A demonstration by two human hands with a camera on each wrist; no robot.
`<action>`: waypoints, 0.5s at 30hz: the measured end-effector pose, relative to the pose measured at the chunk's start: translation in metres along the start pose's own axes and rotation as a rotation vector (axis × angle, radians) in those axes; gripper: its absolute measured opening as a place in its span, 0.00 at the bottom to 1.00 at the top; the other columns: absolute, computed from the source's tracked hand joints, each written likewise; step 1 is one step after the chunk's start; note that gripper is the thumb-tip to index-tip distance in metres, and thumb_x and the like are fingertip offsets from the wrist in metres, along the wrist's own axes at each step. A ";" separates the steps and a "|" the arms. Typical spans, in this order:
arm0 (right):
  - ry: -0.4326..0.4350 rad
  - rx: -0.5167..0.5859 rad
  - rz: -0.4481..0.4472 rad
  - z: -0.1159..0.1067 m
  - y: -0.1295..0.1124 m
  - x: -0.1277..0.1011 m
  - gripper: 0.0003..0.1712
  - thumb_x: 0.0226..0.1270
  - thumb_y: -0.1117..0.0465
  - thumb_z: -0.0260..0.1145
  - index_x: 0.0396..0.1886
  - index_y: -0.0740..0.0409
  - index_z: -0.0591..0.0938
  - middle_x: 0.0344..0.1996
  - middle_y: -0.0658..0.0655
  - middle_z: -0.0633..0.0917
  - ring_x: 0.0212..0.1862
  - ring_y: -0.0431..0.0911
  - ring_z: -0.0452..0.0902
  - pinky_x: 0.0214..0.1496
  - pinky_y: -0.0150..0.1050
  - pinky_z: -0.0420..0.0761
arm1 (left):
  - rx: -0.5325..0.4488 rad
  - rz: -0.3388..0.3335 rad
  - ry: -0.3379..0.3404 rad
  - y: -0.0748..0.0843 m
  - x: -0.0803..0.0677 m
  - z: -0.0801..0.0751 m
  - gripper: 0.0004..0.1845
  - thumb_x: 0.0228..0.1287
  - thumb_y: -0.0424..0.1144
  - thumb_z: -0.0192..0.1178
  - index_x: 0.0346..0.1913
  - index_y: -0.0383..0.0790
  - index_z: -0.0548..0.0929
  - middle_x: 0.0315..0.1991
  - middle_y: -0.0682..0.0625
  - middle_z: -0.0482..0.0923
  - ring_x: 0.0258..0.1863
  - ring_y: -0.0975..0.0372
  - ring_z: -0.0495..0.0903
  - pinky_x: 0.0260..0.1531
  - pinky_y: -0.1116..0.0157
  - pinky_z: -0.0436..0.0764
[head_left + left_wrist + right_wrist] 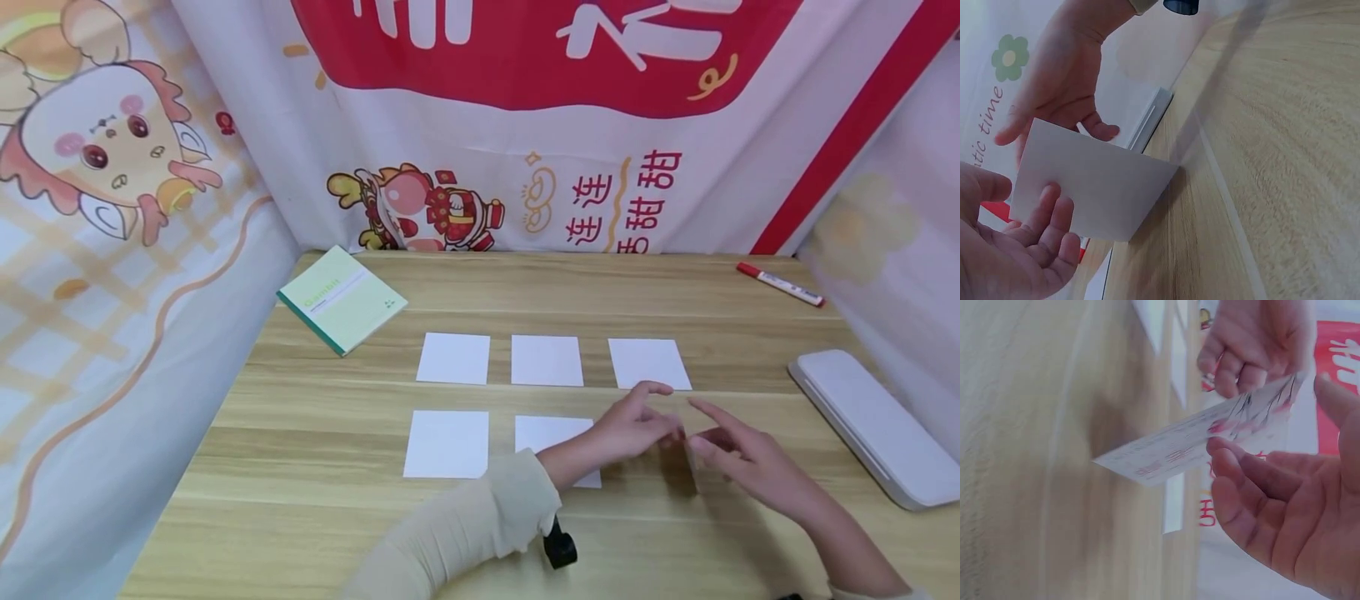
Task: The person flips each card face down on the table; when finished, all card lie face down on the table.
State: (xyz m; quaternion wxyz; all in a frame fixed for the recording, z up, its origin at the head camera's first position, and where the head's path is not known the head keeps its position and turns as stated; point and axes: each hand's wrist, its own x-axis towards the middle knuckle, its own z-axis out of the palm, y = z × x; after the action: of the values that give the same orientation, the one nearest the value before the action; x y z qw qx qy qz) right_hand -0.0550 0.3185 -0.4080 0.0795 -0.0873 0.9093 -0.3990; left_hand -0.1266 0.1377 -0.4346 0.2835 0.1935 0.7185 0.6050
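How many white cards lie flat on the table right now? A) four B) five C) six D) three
B: three cards in the far row and two in the near row; a sixth card is up off the table between the left hand and right hand.

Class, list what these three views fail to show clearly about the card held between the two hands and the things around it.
1. Card: print on its face, blurred in the right wrist view; the left wrist view shows only the blank side.
2. Same card, head view: edge-on, hidden by left hand and right hand.
3. Green notebook: cover lettering too small.
4. Fifth white card: partly covered by the left forearm.
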 end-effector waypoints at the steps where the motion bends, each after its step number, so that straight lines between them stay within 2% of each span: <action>1: 0.015 0.013 -0.001 -0.001 -0.002 0.000 0.31 0.70 0.59 0.55 0.69 0.63 0.59 0.41 0.64 0.82 0.34 0.43 0.78 0.27 0.39 0.78 | -0.018 0.003 -0.007 0.000 0.000 0.001 0.21 0.65 0.41 0.55 0.60 0.50 0.66 0.28 0.56 0.82 0.30 0.64 0.80 0.33 0.70 0.74; 5: 0.082 0.037 -0.031 -0.004 -0.007 0.000 0.29 0.67 0.62 0.58 0.66 0.63 0.63 0.31 0.60 0.82 0.23 0.43 0.75 0.20 0.38 0.76 | -0.054 0.008 -0.034 0.001 0.000 0.004 0.21 0.66 0.34 0.54 0.60 0.51 0.66 0.32 0.55 0.82 0.32 0.62 0.81 0.34 0.71 0.74; 8: 0.118 0.047 -0.048 -0.006 -0.008 0.000 0.28 0.64 0.67 0.60 0.63 0.63 0.65 0.26 0.57 0.82 0.20 0.43 0.73 0.17 0.37 0.75 | -0.074 0.027 -0.056 -0.001 0.001 0.007 0.23 0.65 0.28 0.52 0.60 0.49 0.66 0.34 0.52 0.83 0.34 0.59 0.82 0.33 0.71 0.74; 15: 0.185 0.008 -0.043 -0.011 -0.012 -0.003 0.29 0.58 0.73 0.63 0.60 0.62 0.68 0.24 0.57 0.82 0.16 0.43 0.72 0.16 0.37 0.74 | -0.067 0.052 -0.082 -0.002 -0.002 0.009 0.23 0.62 0.26 0.55 0.58 0.47 0.68 0.34 0.54 0.82 0.32 0.70 0.78 0.32 0.72 0.75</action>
State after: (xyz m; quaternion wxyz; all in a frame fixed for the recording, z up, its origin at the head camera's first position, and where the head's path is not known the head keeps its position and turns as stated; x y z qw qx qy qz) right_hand -0.0531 0.3184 -0.3915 -0.0130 -0.0695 0.9090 -0.4107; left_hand -0.1190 0.1423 -0.4373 0.3032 0.2274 0.6803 0.6273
